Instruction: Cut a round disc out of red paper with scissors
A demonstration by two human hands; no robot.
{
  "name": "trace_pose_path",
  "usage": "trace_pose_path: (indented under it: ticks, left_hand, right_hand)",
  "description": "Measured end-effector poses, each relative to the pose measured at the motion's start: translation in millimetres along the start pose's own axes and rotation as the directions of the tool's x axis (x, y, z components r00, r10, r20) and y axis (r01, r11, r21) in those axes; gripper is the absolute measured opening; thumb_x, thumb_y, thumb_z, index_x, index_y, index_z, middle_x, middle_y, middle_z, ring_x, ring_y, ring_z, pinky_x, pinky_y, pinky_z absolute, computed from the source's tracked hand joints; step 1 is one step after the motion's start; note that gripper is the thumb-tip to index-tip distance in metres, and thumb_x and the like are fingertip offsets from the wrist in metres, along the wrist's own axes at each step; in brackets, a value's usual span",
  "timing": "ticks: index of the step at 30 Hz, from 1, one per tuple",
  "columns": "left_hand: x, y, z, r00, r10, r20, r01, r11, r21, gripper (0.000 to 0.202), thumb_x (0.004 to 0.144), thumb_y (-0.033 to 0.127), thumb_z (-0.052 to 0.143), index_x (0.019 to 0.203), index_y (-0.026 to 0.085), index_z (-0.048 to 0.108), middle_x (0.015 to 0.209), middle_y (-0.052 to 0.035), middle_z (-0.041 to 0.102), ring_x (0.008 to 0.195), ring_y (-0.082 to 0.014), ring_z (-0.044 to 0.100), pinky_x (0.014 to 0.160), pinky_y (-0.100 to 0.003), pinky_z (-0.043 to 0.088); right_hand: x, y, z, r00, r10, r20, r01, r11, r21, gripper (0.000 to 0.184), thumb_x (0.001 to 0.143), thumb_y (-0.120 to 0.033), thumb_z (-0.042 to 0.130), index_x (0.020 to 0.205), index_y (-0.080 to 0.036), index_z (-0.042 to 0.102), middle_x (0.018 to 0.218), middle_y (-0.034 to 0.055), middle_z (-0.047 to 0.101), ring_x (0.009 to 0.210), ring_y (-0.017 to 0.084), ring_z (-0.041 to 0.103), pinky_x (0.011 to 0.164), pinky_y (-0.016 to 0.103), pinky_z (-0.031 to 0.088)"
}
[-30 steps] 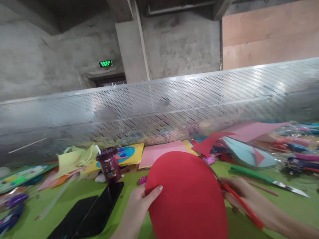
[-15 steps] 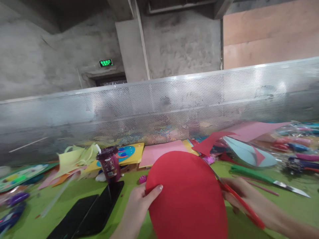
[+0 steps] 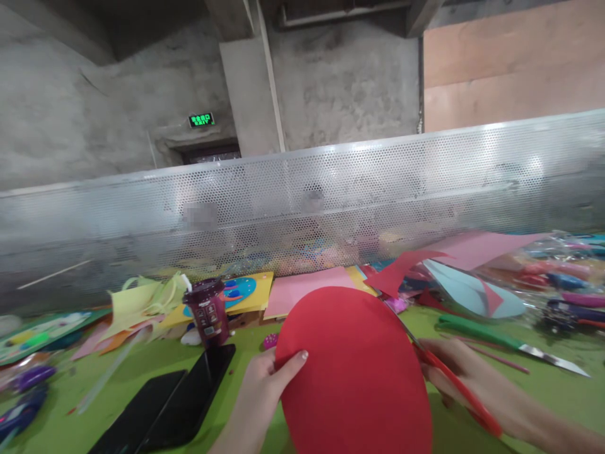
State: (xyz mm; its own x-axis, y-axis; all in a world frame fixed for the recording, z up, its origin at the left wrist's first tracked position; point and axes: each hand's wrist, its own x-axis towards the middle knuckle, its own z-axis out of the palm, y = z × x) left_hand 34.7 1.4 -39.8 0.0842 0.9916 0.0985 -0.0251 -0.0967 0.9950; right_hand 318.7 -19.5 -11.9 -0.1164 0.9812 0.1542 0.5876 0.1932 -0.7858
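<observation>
A red sheet of paper (image 3: 354, 372) with a rounded outline stands tilted up in front of me. My left hand (image 3: 269, 384) pinches its left edge, thumb on the near face and fingers hidden behind. On the other side, my right hand (image 3: 466, 378) is closed around red-handled scissors (image 3: 456, 384). Their blades lie along the paper's upper right edge, partly hidden by it. Just right of that hand rests a green-handled knife (image 3: 513, 337), its blade pointing right.
A dark cup with a straw (image 3: 207, 312) stands behind two black phone-like slabs (image 3: 189, 400). Pink paper (image 3: 307, 290), yellow paper (image 3: 135, 306) and light blue paper (image 3: 472, 287) lie farther back. A perforated metal barrier (image 3: 283, 214) runs behind the green table (image 3: 258, 435).
Almost nothing differs. Both hands, the red paper and the scissors keep nearly the same place, with only a very slight shift.
</observation>
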Motion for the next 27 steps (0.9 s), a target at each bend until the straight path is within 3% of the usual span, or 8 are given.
trace_pose_path:
  ticks: [27]
  left_hand:
    - [-0.1, 5.6, -2.8, 1.0, -0.005, 0.025, 0.006, 1.0, -0.021, 0.037, 0.068, 0.043, 0.065, 0.091, 0.013, 0.068, 0.087, -0.01, 0.069, 0.081, -0.027, 0.063, 0.075, -0.036, 0.049]
  right_hand:
    - [-0.4, -6.0, 0.0, 0.998, 0.023, 0.05, -0.021, 0.999, -0.044, 0.029, 0.071, -0.046, 0.05, 0.066, -0.017, 0.055, 0.058, -0.0006, 0.051, 0.047, 0.012, 0.049, 0.042, 0.02, 0.041]
